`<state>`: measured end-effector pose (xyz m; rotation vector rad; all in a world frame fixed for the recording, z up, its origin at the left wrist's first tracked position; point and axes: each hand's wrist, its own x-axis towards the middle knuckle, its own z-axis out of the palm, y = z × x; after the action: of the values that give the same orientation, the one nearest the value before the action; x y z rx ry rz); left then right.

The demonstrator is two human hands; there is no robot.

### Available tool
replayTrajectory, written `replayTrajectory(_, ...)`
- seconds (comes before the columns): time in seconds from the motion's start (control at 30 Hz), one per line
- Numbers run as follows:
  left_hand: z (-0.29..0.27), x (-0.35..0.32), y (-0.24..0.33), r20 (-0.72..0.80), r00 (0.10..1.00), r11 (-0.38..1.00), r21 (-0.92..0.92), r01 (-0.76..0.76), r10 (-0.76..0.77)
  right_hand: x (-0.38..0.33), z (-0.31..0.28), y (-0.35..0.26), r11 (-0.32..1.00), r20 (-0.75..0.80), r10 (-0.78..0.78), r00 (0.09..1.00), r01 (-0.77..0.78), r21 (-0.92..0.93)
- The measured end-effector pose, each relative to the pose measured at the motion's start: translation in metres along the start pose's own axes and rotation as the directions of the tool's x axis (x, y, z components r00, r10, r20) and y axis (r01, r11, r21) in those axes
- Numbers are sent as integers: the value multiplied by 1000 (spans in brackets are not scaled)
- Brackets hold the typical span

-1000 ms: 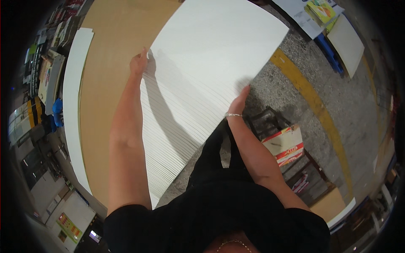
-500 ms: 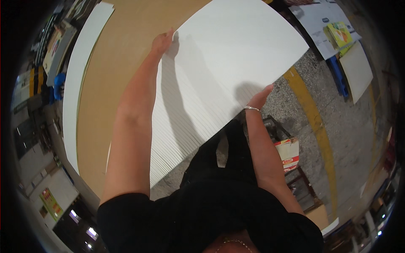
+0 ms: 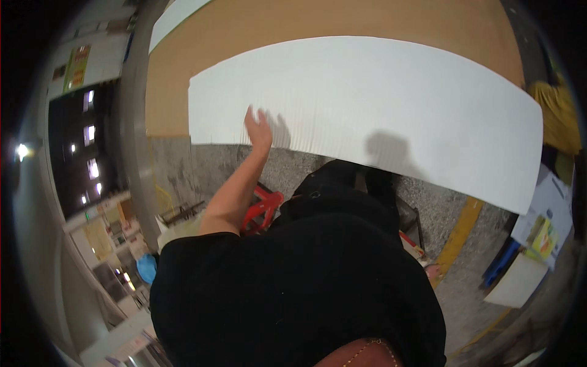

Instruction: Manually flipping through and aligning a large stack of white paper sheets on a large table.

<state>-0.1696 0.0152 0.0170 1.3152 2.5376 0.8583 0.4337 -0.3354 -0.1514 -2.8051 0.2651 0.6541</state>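
A long white sheet (image 3: 367, 92), with faint ridged lines along its near edge, lies across a large brown board (image 3: 342, 18). My left hand (image 3: 258, 128) is over the sheet's near edge, left of the middle, its fingers apart and nothing in them. It casts a shadow on the white surface; whether it touches the sheet I cannot tell. Low beside my body on the right, only a small part of my right hand (image 3: 433, 271) shows, away from the sheet. Its fingers are too hidden to read.
A red frame-like object (image 3: 263, 208) stands on the floor left of my legs. Right of me runs a yellow floor line (image 3: 461, 232). Beyond it are a white panel (image 3: 516, 278), a blue piece (image 3: 501, 263) and a yellow-green packet (image 3: 542, 235). Yellow cloth (image 3: 557, 116) shows at the far right.
My view has turned left, and the white sheet now lies crosswise before me. Both hands have left the sheet's edges; the left is open over it, the right has dropped to my side.
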Motion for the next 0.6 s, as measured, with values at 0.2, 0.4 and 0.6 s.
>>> replayTrajectory(0.2, -23, -84, -75, 134, 398, 277, -519, 808, -908, -15, -2, -86, 879, 43, -476, 878, 475, 28)
replayTrajectory(0.4, 13, -79, -33, 377, 400, -85, -808, 584, -835, -103, -34, -231, 358, 131, -928, 349, 932, 50)
replayTrajectory(0.6, 33, -84, -112, -132, 516, 492, -565, 662, -846, -270, 4, -314, 333, 527, -850, 23, 798, 502)
